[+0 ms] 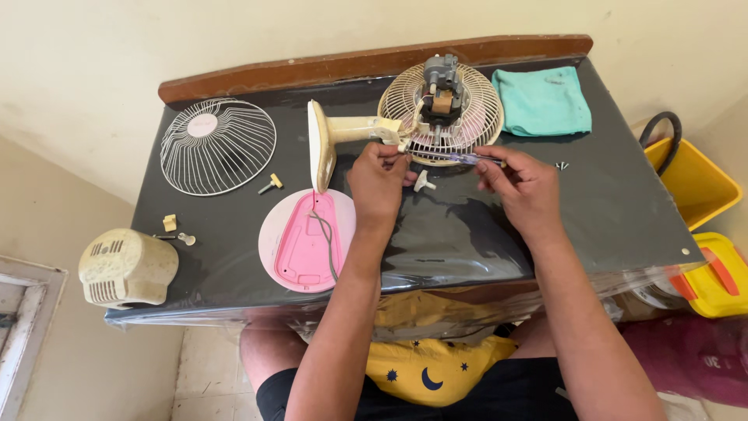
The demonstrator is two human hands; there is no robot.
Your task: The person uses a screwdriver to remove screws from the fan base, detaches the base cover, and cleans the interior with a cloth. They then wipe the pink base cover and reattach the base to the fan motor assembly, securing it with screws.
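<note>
Left hand (379, 175) pinched fan neck (366, 129) at table (608, 210) centre; right hand (520, 181) pinched screwdriver (467, 158). Fan assy looked light, rigid; wire guard (475, 117) prob. bendable — hold by neck.

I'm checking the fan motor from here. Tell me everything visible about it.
The motor is bare, its cover off: a grey metal frame with a copper-brown winding block at the middle. It stands at the centre of the cream rear grille, which lies on the black table. Neither hand touches it.
</note>
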